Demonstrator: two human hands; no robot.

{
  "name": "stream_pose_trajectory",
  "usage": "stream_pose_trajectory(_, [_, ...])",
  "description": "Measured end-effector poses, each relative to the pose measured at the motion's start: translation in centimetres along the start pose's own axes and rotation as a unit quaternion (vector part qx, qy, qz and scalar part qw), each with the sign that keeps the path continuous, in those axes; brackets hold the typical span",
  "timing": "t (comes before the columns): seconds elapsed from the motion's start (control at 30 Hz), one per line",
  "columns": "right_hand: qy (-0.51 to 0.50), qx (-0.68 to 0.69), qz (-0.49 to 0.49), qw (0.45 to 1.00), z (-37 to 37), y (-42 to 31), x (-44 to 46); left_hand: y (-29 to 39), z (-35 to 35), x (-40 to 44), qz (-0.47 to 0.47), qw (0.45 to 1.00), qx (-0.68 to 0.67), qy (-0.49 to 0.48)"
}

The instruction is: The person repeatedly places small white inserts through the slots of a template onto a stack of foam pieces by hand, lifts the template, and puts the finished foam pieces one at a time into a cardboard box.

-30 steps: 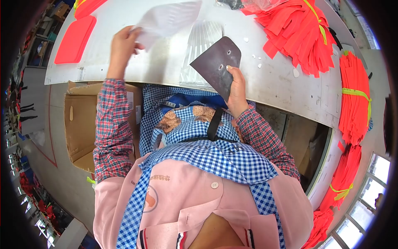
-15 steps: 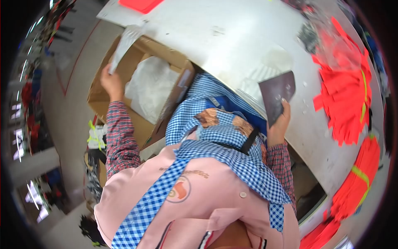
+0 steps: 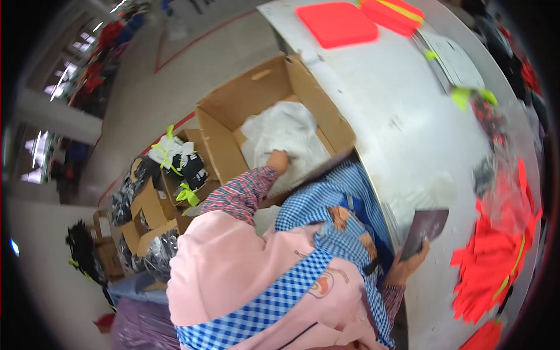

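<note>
My left hand point(image 3: 280, 161) reaches down into an open cardboard box point(image 3: 251, 81). Its fingers are curled into a translucent white plastic sheet point(image 3: 286, 125) that lies crumpled on the box's bottom; the fingertips are partly hidden. Over the edge of the white table, my right hand point(image 3: 408, 263) grips a dark, flat, rectangular card point(image 3: 426, 228) by its lower end. Beside the card, clear plastic bags point(image 3: 402, 204) lie on the tabletop.
The white table point(image 3: 379, 105) carries flat red-orange pieces point(image 3: 338, 24), a white stack point(image 3: 449, 58) with yellow-green ties, and a bundle of red-orange strips point(image 3: 496, 262). More cartons point(image 3: 151, 204) and a tied black-and-white bundle point(image 3: 175, 157) stand left of the box.
My left hand has let go of the clear plastic piece it held up and moved down into the box. The view has turned left. My right hand still holds the dark card.
</note>
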State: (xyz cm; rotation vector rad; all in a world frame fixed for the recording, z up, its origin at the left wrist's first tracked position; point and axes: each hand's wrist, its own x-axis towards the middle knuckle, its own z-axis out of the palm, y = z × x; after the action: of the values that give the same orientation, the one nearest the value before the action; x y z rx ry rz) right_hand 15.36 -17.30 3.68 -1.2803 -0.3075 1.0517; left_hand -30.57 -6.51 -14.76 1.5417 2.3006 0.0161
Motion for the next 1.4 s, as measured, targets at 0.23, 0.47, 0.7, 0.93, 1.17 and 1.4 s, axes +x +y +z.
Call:
stream_pose_trajectory(0.23, [-0.051,-0.364,-0.19,0.91,-1.3,-0.1,-0.3,2.1,-4.8,-1.5,0.035,0.99,0.051,-0.125])
stream_pose_trajectory(0.47, [0.039,-0.152,-0.03,0.987,1.9,-1.4,-0.9,2.9,-7.3,0.7,0.089,0.993,0.053,0.05])
stream_pose_trajectory(0.7, [0.037,-0.186,-0.07,0.979,0.8,-0.4,0.3,10.9,-19.8,0.1,0.192,0.891,-0.264,0.315])
stream_pose_trajectory(0.93, [0.02,-0.001,-0.043,0.999,2.2,-0.7,2.7,24.0,-19.4,-5.0,0.421,0.828,-0.351,0.116])
stream_pose_trajectory(1.17, [-0.032,-0.208,-0.192,0.959,0.2,-0.4,7.5,29.9,-12.6,-9.5,0.552,0.796,-0.238,-0.068])
stream_pose_trajectory(1.4, [-0.09,-0.27,-0.166,0.944,1.1,-1.1,8.9,30.5,-9.3,-11.3,0.606,0.769,-0.174,-0.1])
